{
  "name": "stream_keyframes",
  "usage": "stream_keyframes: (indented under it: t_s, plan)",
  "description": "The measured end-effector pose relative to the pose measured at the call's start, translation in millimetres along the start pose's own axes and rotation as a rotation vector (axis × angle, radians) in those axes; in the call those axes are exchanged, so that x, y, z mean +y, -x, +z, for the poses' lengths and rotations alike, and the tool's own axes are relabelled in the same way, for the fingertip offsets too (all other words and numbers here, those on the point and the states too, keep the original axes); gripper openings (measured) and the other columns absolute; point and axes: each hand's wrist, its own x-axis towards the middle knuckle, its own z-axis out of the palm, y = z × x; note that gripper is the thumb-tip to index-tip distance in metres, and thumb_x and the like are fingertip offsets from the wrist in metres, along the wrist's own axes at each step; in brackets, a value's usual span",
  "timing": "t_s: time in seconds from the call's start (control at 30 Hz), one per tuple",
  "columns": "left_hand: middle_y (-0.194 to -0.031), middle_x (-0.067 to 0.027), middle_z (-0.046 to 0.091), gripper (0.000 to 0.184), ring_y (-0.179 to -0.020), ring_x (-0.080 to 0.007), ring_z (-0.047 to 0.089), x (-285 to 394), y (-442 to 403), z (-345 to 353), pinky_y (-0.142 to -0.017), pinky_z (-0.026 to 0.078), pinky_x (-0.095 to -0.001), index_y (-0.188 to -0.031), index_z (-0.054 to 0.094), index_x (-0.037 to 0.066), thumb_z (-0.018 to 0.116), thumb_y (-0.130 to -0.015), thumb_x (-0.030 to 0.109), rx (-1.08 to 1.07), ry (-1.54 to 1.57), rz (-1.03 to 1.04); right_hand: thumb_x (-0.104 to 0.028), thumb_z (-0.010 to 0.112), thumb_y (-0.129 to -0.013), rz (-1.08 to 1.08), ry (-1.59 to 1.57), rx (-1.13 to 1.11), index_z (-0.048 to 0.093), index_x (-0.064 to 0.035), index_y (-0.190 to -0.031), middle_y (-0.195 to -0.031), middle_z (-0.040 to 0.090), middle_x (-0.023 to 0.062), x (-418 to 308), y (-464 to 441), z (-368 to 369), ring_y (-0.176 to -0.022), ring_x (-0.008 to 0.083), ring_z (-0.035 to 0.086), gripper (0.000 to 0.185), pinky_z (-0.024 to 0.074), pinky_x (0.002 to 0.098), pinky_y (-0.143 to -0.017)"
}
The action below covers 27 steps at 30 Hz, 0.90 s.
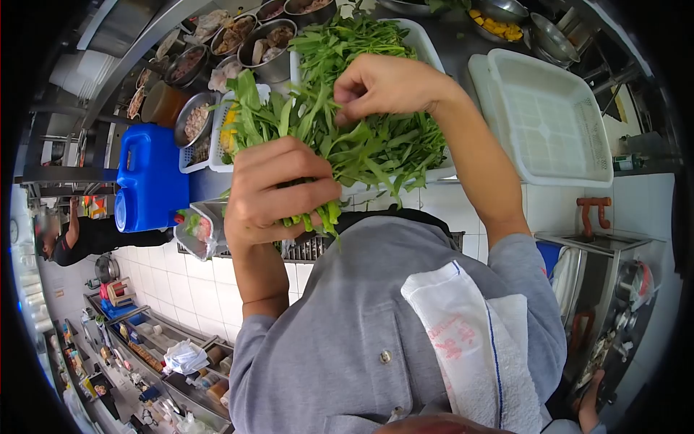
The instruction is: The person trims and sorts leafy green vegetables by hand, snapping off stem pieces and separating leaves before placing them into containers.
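My left hand (278,189) is closed around a bunch of water spinach (285,119), its cut stem ends poking out below the fingers and its long leaves rising above them. My right hand (390,85) is bent inward with thumb and fingers pinched together at the leaves. Fingertips and leaves overlap there, so the exact grip is partly hidden. Beneath both hands, a heap of the same greens (347,45) fills a white plastic basket (426,43) and spills over its near edge.
A white plastic basket (553,116) stands on the right. At left are a blue jerrycan (153,170), a plastic bag (204,230) and a bowl of chopped food (195,121). Metal pots (269,49) line the back. Another person (101,235) is at far left.
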Motion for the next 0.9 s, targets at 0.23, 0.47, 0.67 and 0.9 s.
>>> stream_keyframes:
  t_s: [0.23, 0.47, 0.67, 0.9]
  plan:
    - [-0.076, -0.0113, 0.065, 0.022, -0.075, -0.0293, 0.062, -6, 20, -24, -0.069, 0.05, -0.0402, -0.078, 0.07, -0.001, 0.075, -0.059, 0.009, 0.133, 0.088, 0.003, -0.023, 0.068, -0.092, 0.046, -0.404, 0.694, 0.071, -0.0031, -0.095, -0.079, 0.064, -0.0027, 64, 18, -27, -0.071, 0.0047, 0.055, 0.021, 0.0449, 0.0226, -0.06]
    - [-0.085, -0.0111, 0.071, 0.015, -0.083, -0.0217, 0.069, -3, -2, -6, -0.077, 0.054, -0.0321, -0.09, 0.067, -0.003, 0.075, -0.077, 0.001, 0.52, 0.239, -0.861, -0.029, 0.064, -0.097, -0.091, -0.4, 0.498, 0.071, -0.0012, -0.11, -0.083, 0.062, -0.0028, 39, 40, -25, -0.075, 0.0041, 0.056, 0.032, 0.046, 0.0203, -0.067]
    - [-0.083, -0.0071, 0.071, 0.02, -0.073, -0.0109, 0.066, -36, -32, 26, -0.07, 0.052, -0.0236, -0.097, 0.07, -0.004, 0.077, -0.083, 0.007, 0.564, 0.437, -0.927, -0.013, 0.062, -0.09, -0.227, 0.201, 0.548, 0.068, -0.0012, -0.089, -0.082, 0.067, 0.0097, 13, 30, 12, -0.081, 0.028, 0.064, 0.014, 0.0485, 0.0364, -0.077]
    - [-0.081, -0.0066, 0.072, 0.017, -0.072, -0.0091, 0.064, -40, -22, 33, -0.069, 0.051, -0.0223, -0.094, 0.071, -0.004, 0.076, -0.084, 0.008, 0.518, 0.592, -0.977, -0.005, 0.06, -0.083, -0.145, 0.22, 0.499, 0.067, 0.0016, -0.096, -0.082, 0.062, 0.0159, 4, 44, 7, -0.083, 0.0302, 0.06, 0.016, 0.046, 0.038, -0.073]
